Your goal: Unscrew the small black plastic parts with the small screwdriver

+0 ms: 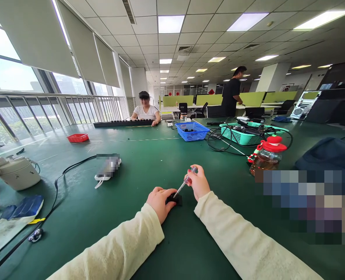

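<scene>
On the green table, a small black block-like part (177, 200) lies flat, partly covered by fingers. My left hand (160, 201) is closed on it, thumb at its near side and fingers across its far side. A screwdriver (184, 182) with a clear handle is gripped in my right hand (199, 182). It slants down to the left, and its tip meets the top of the black part close to my left fingers. Exactly what the tip touches is too small to tell.
Ahead stand a blue basket (192, 132), a teal basket (242, 134) with black cables, and a red-lidded bottle (267, 155). Leftward are a red tray (78, 138), a white device with a cord (108, 167) and a beige kettle-like jug (16, 173). A person (145, 111) sits across the table.
</scene>
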The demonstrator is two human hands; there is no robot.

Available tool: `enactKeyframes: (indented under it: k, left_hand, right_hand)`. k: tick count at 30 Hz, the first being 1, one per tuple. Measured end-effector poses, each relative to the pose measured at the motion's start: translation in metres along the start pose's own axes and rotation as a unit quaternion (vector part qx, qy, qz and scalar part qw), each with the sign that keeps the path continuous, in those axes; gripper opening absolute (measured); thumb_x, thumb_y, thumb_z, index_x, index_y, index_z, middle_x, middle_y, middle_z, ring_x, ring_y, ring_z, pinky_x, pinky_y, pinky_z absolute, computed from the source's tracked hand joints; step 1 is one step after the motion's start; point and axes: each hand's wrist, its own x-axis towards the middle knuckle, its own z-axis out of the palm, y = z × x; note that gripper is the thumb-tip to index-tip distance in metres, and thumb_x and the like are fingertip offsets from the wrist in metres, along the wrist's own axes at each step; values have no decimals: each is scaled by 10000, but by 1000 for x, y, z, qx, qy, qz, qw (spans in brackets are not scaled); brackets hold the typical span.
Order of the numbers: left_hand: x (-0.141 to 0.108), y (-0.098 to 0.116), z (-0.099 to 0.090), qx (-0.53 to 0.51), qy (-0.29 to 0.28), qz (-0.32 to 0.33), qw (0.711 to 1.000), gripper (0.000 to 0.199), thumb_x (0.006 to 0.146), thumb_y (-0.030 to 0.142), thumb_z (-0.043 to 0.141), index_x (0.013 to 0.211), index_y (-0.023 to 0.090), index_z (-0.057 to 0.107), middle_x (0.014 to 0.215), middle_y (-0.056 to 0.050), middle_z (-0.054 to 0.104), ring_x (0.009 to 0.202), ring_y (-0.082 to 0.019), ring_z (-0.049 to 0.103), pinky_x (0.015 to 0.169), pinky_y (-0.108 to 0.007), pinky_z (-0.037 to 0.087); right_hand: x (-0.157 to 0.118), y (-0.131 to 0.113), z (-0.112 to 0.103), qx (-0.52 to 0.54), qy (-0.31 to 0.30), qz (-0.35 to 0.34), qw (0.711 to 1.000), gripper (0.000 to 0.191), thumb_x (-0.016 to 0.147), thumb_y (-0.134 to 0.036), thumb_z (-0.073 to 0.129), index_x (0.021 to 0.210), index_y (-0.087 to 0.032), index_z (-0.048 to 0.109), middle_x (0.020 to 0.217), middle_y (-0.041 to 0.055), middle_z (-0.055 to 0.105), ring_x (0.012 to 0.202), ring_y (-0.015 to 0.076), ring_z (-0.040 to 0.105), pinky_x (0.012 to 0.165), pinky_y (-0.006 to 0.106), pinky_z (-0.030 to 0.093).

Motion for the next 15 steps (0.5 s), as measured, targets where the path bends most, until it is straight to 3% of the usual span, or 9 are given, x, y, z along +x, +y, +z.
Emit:
enactKeyframes:
  k: [5, 8, 11, 13, 15]
  left_hand:
    - [-1, -1, 4, -8, 15, 15, 1000, 413, 807, 258, 613, 1220, 275, 620, 1116, -31, 705, 1073, -265, 527, 993, -435, 431]
    - [2, -7, -2, -48, 65, 31, 996, 434, 772, 307, 660, 1202, 262, 632, 1213, -45, 665, 1119, -267, 530, 1024, -450, 415]
    - [3, -26, -29, -143, 152, -13, 978, 409, 671, 392, 725, 1045, 229, 695, 1092, -77, 699, 1023, -269, 596, 961, -456, 463]
    - [-2, -46, -57, -256, 210, -68, 941, 381, 627, 493, 724, 867, 197, 712, 893, -74, 718, 850, -243, 639, 853, -420, 513]
    - [-15, -68, -86, -348, 225, -107, 904, 406, 524, 516, 790, 740, 186, 696, 789, -49, 702, 765, -207, 635, 787, -357, 522]
  right_hand:
    - [0, -4, -1, 21, 22, -9, 999, 381, 652, -322, 642, 931, -244, 395, 506, -113, 504, 383, 76, 423, 430, 209, 338]
    - [2, -3, -3, 29, 34, -7, 999, 375, 646, -322, 640, 928, -244, 405, 503, -109, 513, 387, 77, 430, 441, 213, 353]
    - [4, -1, -6, 38, 43, 0, 998, 372, 642, -321, 633, 926, -244, 406, 489, -108, 526, 381, 70, 413, 448, 213, 352]
    - [6, 0, -8, 46, 47, 2, 998, 367, 641, -315, 626, 924, -246, 403, 478, -109, 530, 374, 67, 399, 448, 213, 347]
    - [7, 1, -9, 53, 49, 6, 997, 361, 641, -306, 622, 920, -248, 400, 470, -112, 529, 370, 68, 391, 448, 215, 346]
